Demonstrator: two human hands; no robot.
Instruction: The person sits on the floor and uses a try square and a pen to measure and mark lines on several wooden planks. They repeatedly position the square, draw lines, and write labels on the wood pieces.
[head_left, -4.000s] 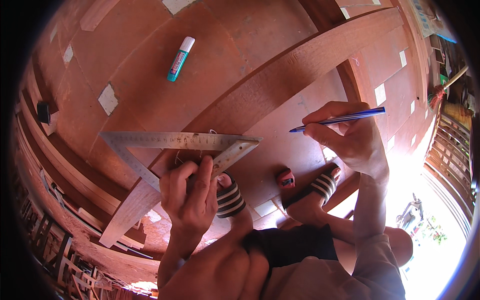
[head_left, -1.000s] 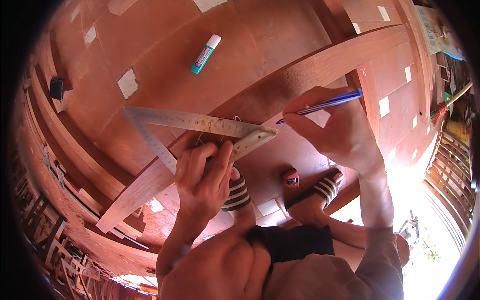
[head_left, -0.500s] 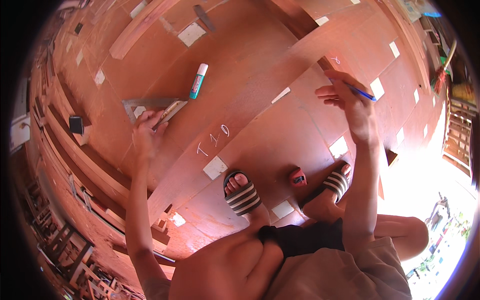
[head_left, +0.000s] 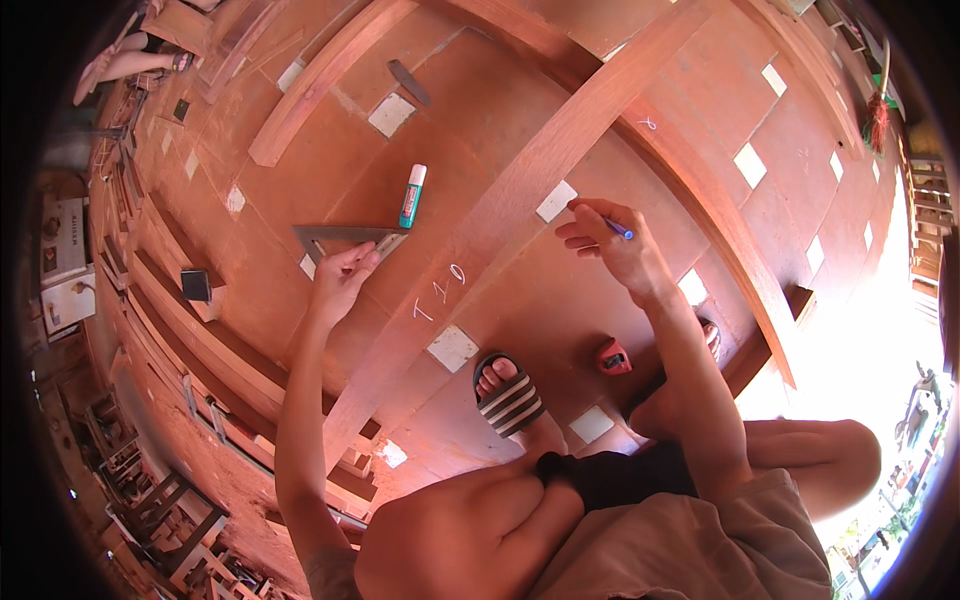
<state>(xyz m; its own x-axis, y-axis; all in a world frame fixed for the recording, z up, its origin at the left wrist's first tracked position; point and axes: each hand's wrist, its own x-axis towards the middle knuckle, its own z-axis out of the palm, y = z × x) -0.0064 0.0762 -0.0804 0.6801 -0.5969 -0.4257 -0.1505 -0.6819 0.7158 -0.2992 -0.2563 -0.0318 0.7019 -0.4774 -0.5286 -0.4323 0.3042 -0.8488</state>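
My left hand (head_left: pixel 345 282) pinches a triangular set square (head_left: pixel 335 234) near its corner, left of a long reddish wooden beam (head_left: pixel 490 235) with white handwritten marks. My right hand (head_left: pixel 625 255) holds a blue pen (head_left: pixel 620 229) between its fingers, in the air right of this beam; the pen's tip is mostly hidden. A teal tube with a white cap (head_left: pixel 412 198) lies just beyond the set square. On the floor between my feet sits a red tape measure (head_left: pixel 613 356).
A second curved beam (head_left: pixel 700 200) crosses beyond my right hand. Several planks (head_left: pixel 200 325) are stacked along the left. A dark flat piece (head_left: pixel 408 82) lies farther off, near another beam (head_left: pixel 325 85). Someone's leg (head_left: pixel 140 64) shows at the far left.
My right hand has come down and left with the pen, toward the marked beam. My left hand still grips the set square. The whole view has shifted slightly.
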